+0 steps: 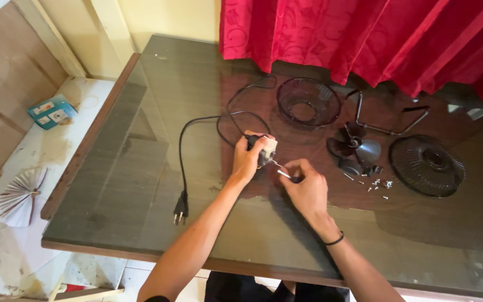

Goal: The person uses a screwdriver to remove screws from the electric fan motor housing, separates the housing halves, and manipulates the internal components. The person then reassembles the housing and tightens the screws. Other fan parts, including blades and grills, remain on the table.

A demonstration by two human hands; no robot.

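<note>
My left hand (248, 159) grips a small black and cream fan motor (266, 149) on the glass-topped table (141, 184). A black power cord (181, 162) runs from the motor in loops to a two-pin plug (180, 209) near the front edge. My right hand (306, 187) pinches a thin silver tool (284, 174), a small screwdriver by its look, whose tip points at the motor's shaft side.
Fan parts lie to the right: a dark wire grille bowl (307, 102), a flat round grille (427, 165), a black blade (353, 142), a bent metal stand (389, 120), and several small screws (377, 184). A red curtain (364, 33) hangs behind. Left, a ledge holds a paper fan (19, 197).
</note>
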